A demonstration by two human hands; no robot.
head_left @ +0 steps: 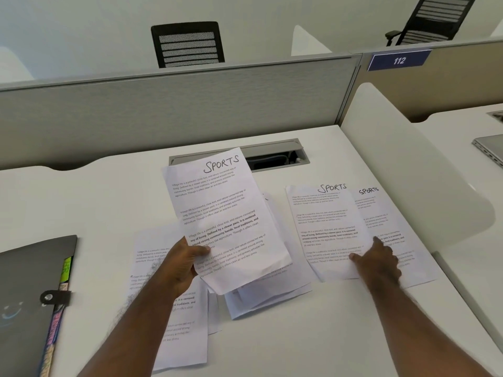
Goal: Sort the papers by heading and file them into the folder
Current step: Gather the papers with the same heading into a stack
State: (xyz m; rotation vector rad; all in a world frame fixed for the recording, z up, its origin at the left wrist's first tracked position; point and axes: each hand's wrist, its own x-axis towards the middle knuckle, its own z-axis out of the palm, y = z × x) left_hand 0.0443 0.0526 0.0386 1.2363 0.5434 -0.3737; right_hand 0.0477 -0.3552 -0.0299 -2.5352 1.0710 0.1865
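While the left hand [183, 263] pinches a sheet headed SPORTS [226, 213] above the loose unsorted pile [253, 292], the right hand [379, 261] presses with extended fingers on the two overlapped SPORTS sheets [330, 229] lying on the desk [81, 202], right of the pile. Risk: the held sheet sags, could catch the pile and scatter it, or land askew; the grey folder [30, 300], closed by its snap, lies well apart at left, and an open cable tray [275, 157] sits just behind the papers
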